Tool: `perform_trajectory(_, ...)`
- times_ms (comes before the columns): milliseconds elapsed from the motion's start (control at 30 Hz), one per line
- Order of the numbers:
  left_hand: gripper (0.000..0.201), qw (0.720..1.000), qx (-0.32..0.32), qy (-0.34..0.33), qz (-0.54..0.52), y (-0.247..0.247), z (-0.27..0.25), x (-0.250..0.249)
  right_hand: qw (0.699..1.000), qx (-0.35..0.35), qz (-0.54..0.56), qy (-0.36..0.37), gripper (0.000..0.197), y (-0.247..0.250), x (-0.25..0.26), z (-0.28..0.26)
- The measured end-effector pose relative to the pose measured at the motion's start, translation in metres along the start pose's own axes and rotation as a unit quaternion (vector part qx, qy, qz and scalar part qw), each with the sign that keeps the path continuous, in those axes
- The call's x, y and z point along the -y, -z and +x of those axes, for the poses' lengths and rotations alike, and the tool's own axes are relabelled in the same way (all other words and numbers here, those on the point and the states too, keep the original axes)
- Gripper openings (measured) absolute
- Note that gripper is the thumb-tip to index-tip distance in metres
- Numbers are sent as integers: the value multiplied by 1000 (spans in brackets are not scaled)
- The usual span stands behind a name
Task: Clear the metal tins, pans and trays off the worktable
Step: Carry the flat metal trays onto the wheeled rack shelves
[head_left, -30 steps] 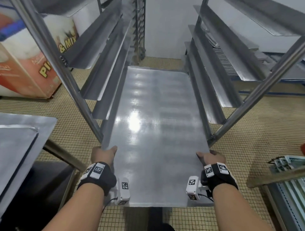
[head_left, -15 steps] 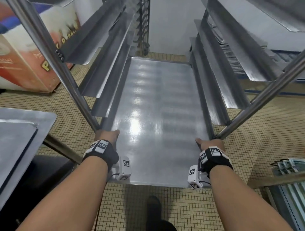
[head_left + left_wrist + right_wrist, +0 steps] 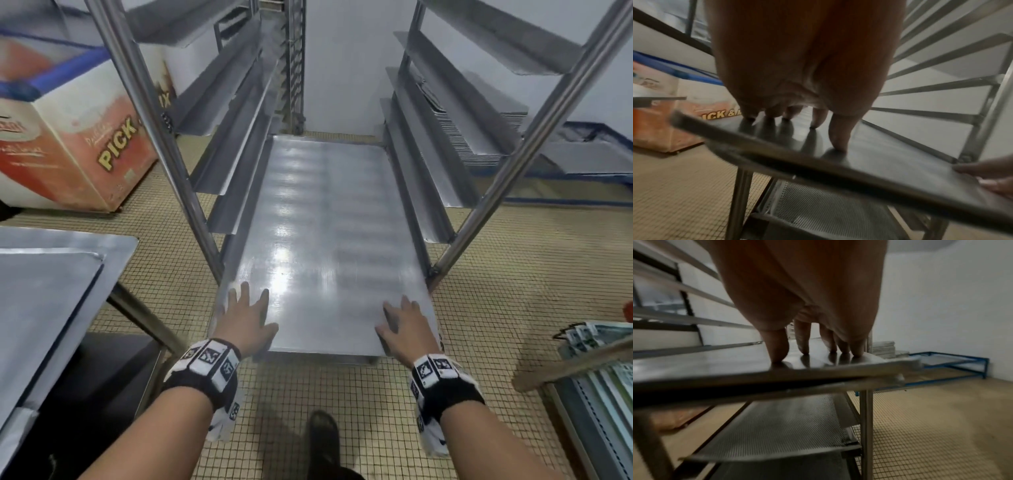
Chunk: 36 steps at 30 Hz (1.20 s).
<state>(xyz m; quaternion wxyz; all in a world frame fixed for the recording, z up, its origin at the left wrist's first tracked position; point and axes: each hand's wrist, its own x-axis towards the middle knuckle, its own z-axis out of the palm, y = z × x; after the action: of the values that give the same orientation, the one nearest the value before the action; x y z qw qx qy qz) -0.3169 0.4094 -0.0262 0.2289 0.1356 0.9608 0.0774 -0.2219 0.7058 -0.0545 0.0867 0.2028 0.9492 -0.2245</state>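
At far left, from my remote seat, I see a red-and-white chest freezer with a blue-rimmed lid (image 3: 73,150) lettered "PICK" standing on the small-tiled beige floor (image 3: 513,291). Below it in the head view, a flat metal tray (image 3: 37,301) lies on the corner of the steel worktable (image 3: 116,246).

Centre frame, a tall stainless-steel rack with angled side runners (image 3: 219,164) stands open toward me. A large flat shiny metal baking tray (image 3: 325,233) sits on one pair of runners, most of it inside the rack, its near edge jutting out past the front posts.

My left hand (image 3: 247,320) lies on the tray's near left corner, fingers spread and nearly straight; the left wrist view shows the fingertips (image 3: 838,142) touching the top surface, gripping nothing. My right hand (image 3: 404,330) rests the same way on the near right corner, fingers splayed, tips (image 3: 778,353) pressed on the metal, nothing held.

Beneath the tray, the wrist views show a perforated metal sheet (image 3: 781,428) on a lower level of the rack.

At right, a stack of flat metal trays (image 3: 479,133) sits on a low blue-framed stand (image 3: 953,363) against the white wall.
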Motion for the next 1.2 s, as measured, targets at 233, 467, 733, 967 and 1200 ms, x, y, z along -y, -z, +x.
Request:
perform_trajectory(233,115,996,10,-63,57,-20,-12,16,989,48,-101,93,102,-12,-8,-33)
perform_trajectory(467,93,994,-47,-39,88,-26,4,7,979,16,-182,89,89,-21,-3,-12)
perform_trajectory(733,90,995,-68,-36,70,-8,46,2,976,12,-195,94,89,-9,3,32)
perform_trajectory(967,91,995,-56,-34,78,24,83,-12,971,6,-218,100,90,3,8,82)
perform_trajectory(1200,88,996,-51,-43,61,52,124,-15,970,-13,-215,113,87,14,15,131)
